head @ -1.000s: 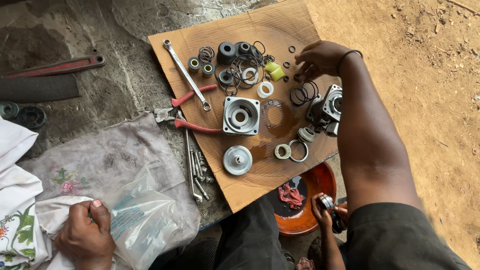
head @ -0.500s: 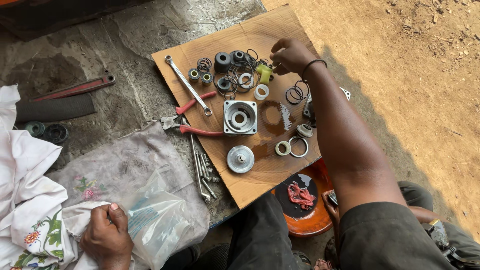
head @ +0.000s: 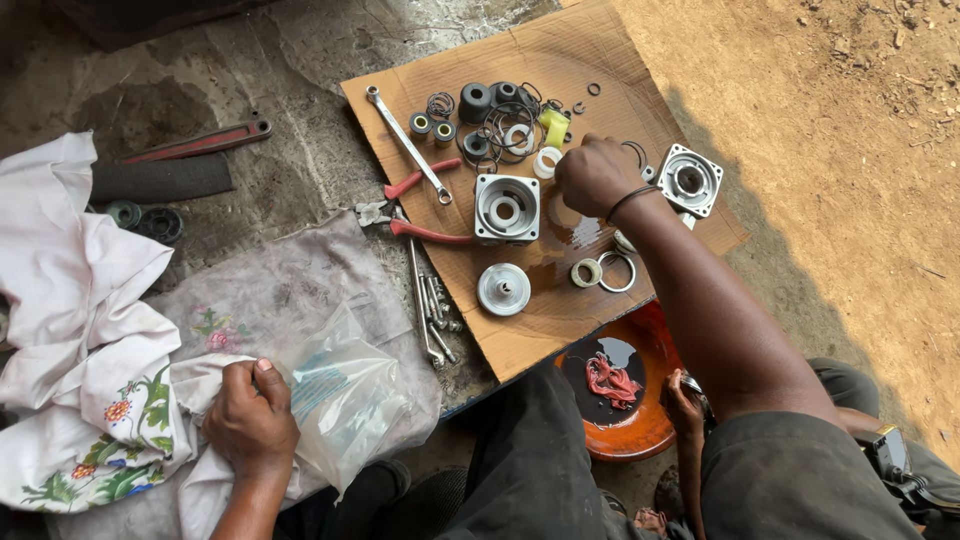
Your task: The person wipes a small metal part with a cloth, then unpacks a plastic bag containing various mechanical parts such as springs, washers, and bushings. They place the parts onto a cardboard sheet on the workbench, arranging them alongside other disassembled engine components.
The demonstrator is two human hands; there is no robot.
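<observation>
My right hand (head: 595, 175) reaches over a brown cardboard sheet (head: 620, 60), knuckles up and fingers curled down among small black rings. What is under the fingers is hidden. Just left of it sits a square metal housing (head: 506, 208), and just right a flanged metal cover (head: 688, 180). Two loose rings (head: 602, 271) and a round metal disc (head: 503, 289) lie nearer to me. My left hand (head: 250, 420) sits low at the left. It grips the neck of a clear plastic bag (head: 345, 395) lying on a white floral cloth (head: 90, 300).
Black bushes and seals (head: 490, 110), a yellow piece (head: 555, 125), a long spanner (head: 408, 143) and red-handled pliers (head: 425, 230) lie on the cardboard. Several spanners (head: 428, 300) rest beside it. An orange bowl (head: 625, 445) of dark liquid stands by my knees. Dirt ground lies to the right.
My right hand has drawn back from the far rings to the middle of the cardboard, next to the square housing. My left hand stays on the bag. The view has shifted.
</observation>
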